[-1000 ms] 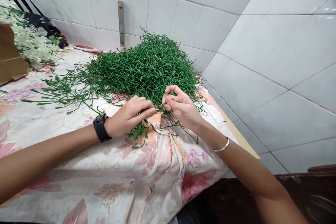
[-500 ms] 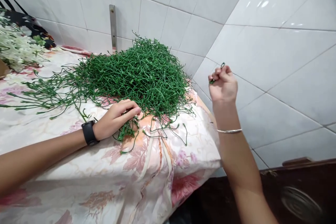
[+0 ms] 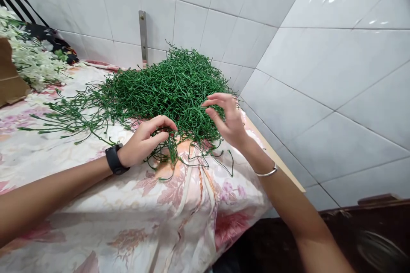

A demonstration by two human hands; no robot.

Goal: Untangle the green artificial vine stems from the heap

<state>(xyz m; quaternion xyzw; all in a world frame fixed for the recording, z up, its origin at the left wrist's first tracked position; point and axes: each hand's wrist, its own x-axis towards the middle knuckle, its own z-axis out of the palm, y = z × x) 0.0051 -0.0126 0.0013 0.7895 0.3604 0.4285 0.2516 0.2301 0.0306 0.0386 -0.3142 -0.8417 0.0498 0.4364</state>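
Observation:
A big tangled heap of thin green artificial flower stems (image 3: 160,89) lies on the floral cloth. In front of it, my left hand (image 3: 144,140) curls around a small bunch of the same stems (image 3: 168,149), its fingertips and thumb tip close together. Part of this bunch is hidden under the palm. My right hand (image 3: 228,120) hovers at the heap's right front side, thumb and fingers apart, and no stem shows between them. A few loose stems (image 3: 229,162) lie on the cloth to the right of the small bunch.
A floral cloth (image 3: 128,209) covers the table. White artificial flowers (image 3: 40,62) and a brown cardboard piece (image 3: 13,76) are at the far left. Tiled walls (image 3: 320,72) rise behind and to the right. A metal strip (image 3: 143,36) is fixed to the back wall.
My right hand has come from the right, by the wall, to the heap and has opened; the green stem it held no longer shows. The left hand's fingers have loosened slightly over the bunch.

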